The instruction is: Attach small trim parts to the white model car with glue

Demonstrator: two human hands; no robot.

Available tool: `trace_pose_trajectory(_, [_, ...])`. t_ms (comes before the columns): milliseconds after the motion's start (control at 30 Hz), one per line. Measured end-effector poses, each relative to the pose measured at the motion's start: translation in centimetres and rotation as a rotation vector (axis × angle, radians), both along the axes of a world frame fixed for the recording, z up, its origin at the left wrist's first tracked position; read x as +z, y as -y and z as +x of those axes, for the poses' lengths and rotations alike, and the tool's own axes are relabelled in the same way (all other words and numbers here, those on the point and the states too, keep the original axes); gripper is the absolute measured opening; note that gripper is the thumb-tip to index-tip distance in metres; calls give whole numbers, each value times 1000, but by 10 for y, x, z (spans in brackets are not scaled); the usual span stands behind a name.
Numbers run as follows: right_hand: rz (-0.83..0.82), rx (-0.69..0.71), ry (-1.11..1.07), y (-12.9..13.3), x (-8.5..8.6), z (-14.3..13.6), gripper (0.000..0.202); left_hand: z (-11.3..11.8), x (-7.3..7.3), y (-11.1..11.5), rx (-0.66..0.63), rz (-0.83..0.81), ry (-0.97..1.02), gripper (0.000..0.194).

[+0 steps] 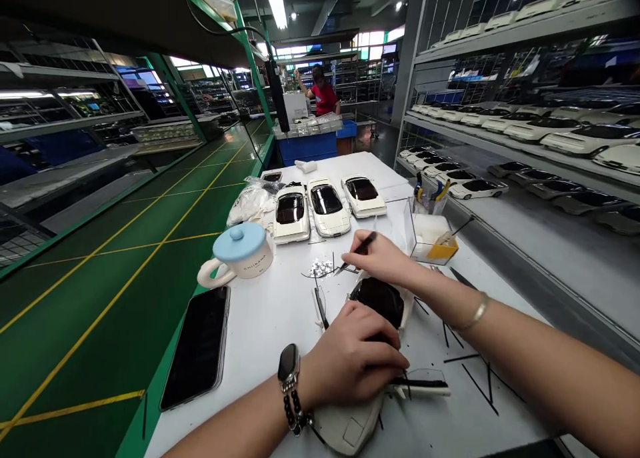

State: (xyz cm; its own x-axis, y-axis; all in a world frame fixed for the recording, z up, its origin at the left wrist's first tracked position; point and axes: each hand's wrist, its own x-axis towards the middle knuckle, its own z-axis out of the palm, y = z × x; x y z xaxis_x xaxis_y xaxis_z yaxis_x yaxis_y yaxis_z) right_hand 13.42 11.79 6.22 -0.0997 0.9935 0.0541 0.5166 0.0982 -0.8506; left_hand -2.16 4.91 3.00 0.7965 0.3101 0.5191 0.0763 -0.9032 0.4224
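Note:
My left hand (pixel 353 355) rests over a white model car (pixel 350 425), its fingers curled across the body and gripping it. Both of the car's doors stand out to the sides, and its dark cabin top (pixel 380 299) shows between my hands. Pinched in my right hand (pixel 380 255) is a slim black pair of tweezers (pixel 367 243), slanting down to the left. Their tip is beside a small pile of shiny silver pieces (pixel 321 268) on the white table. Thin black strips (pixel 480 385) lie scattered to the right of the car.
Three white model cars (pixel 327 208) stand farther back. On the left are a blue-lidded mug (pixel 245 251) and a phone (pixel 197 345). A clear box (pixel 433 235) sits at right. Shelves (pixel 525 131) of model cars line the right side. A person in red (pixel 324 98) is in the background.

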Motion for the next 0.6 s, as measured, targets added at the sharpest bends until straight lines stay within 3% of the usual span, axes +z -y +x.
trace_pose_trajectory(167, [-16, -46, 94, -30, -20, -32, 18, 0, -3, 0, -8, 16, -8, 12])
trace_pose_trajectory(333, [54, -69, 200, -39, -20, -40, 19, 0, -6, -2, -12, 34, -25, 12])
trace_pose_trajectory(600, [55, 135, 294, -39, -13, -29, 15, 0, -5, -1, -1, 48, -18, 14])
